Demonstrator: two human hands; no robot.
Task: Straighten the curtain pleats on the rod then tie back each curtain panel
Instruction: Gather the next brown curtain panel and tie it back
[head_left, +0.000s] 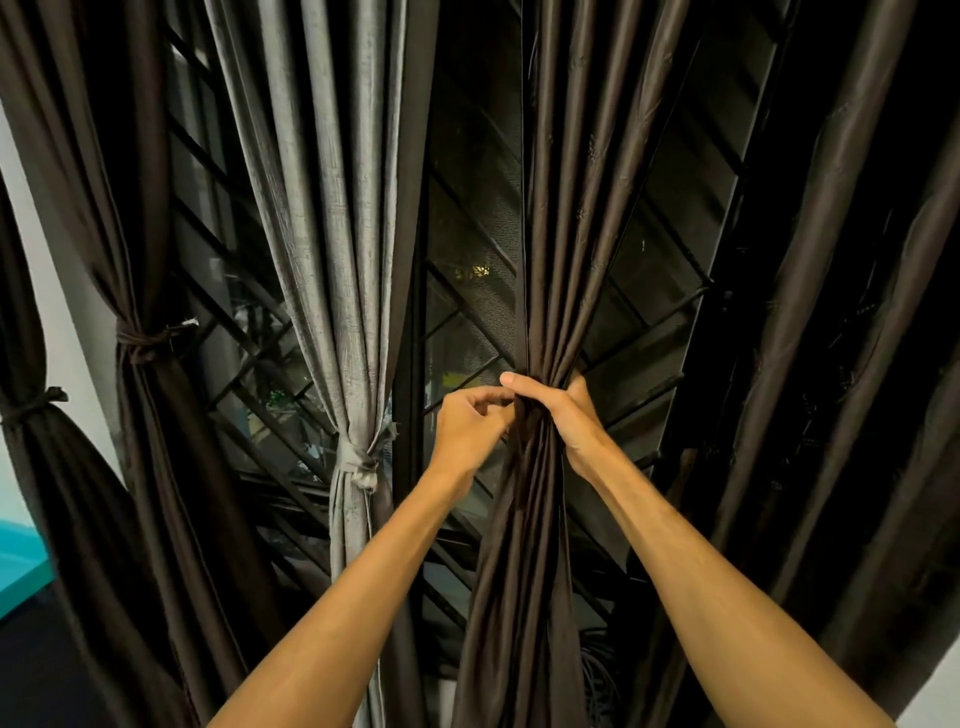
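Observation:
A dark brown curtain panel (566, 218) hangs in the middle, gathered into a tight bunch at hand height. My right hand (561, 415) wraps around that bunch, thumb across the front. My left hand (467, 426) pinches a dark strip of fabric at the left side of the same bunch; the tie itself is mostly hidden by my fingers. To the left, a grey curtain panel (322, 208) is bound with a grey knotted tie (361, 462). Two brown panels farther left (140, 441) (36, 467) are each cinched by a brown tie (143, 340).
Behind the curtains is a dark window with a diagonal metal grille (467, 312). More loose brown curtain folds (831, 312) hang at the right. A white wall (52, 312) and a teal object (21, 566) lie at the left edge.

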